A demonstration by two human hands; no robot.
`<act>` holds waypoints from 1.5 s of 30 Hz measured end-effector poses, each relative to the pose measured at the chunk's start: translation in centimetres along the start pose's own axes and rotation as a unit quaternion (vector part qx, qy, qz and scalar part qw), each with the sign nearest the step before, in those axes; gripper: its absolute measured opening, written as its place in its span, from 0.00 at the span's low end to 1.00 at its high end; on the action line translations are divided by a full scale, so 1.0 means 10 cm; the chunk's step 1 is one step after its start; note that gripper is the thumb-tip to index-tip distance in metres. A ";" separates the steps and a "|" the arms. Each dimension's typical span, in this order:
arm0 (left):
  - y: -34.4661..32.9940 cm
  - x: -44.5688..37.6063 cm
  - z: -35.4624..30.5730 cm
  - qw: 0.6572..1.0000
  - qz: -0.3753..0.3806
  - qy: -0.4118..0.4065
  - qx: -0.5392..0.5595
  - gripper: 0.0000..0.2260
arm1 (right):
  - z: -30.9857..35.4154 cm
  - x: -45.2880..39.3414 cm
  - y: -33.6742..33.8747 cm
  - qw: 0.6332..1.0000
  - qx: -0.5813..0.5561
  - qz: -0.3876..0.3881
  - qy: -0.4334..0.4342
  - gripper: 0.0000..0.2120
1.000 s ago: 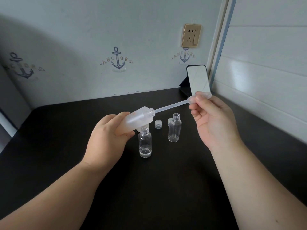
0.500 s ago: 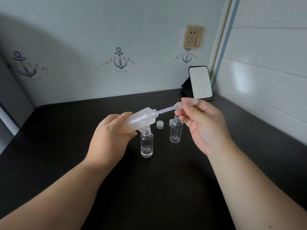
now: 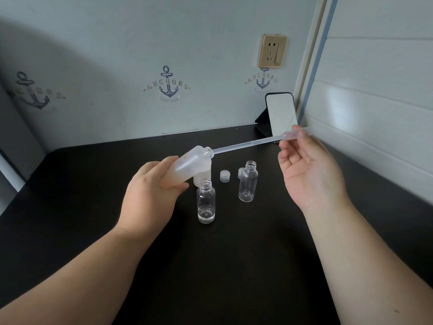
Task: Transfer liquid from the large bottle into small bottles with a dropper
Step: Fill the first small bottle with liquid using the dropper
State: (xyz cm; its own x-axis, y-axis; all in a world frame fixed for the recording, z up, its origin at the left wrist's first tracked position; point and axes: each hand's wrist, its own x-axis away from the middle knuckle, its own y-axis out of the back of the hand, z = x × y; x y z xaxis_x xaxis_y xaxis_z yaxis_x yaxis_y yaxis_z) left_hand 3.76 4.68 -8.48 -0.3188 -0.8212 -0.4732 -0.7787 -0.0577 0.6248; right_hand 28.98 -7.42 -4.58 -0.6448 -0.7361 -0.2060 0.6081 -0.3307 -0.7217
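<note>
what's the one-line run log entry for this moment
left hand: grips large bottle tilted | right hand: pinches dropper bulb | tip: at bottle mouth

Left hand (image 3: 150, 195) grips frosted large bottle (image 3: 187, 166), tilted, mouth pointing right and far. Right hand (image 3: 309, 174) pinches bulb of dropper (image 3: 248, 143) between thumb and fingertips; dropper tip at the bottle mouth. On black tabletop (image 3: 234, 266): near small bottle (image 3: 206, 201) upright, uncapped, a little clear liquid at bottom; second small bottle (image 3: 248, 181) to its right, uncapped, looks empty. Loose cap (image 3: 224, 176) between them, farther back. Phone (image 3: 280, 116) propped far right by the wall.
</note>
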 end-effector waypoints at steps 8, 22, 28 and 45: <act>0.02 -0.01 -0.02 1.000 -0.021 0.002 0.018 0.18 | 0.07 -0.03 0.03 0.995 -0.073 -0.064 0.005 0.13; -0.03 -0.01 -0.01 0.991 -0.016 0.076 0.107 0.20 | 0.08 -0.01 0.00 0.996 -0.043 -0.077 -0.005 0.06; -0.04 -0.02 0.00 0.991 -0.013 0.084 0.102 0.28 | 0.08 0.00 -0.03 0.998 -0.028 -0.064 -0.003 0.05; 0.08 0.06 -0.07 0.976 -0.018 0.097 0.194 0.22 | 0.08 -0.01 0.00 1.000 -0.014 -0.018 -0.003 0.06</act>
State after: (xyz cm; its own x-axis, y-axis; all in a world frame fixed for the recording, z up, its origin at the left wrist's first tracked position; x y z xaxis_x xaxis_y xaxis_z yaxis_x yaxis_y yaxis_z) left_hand 3.33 3.80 -7.84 -0.2076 -0.9171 -0.3404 -0.9459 0.0996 0.3087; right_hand 29.45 -7.81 -4.05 -0.6623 -0.7283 -0.1757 0.5716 -0.3395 -0.7470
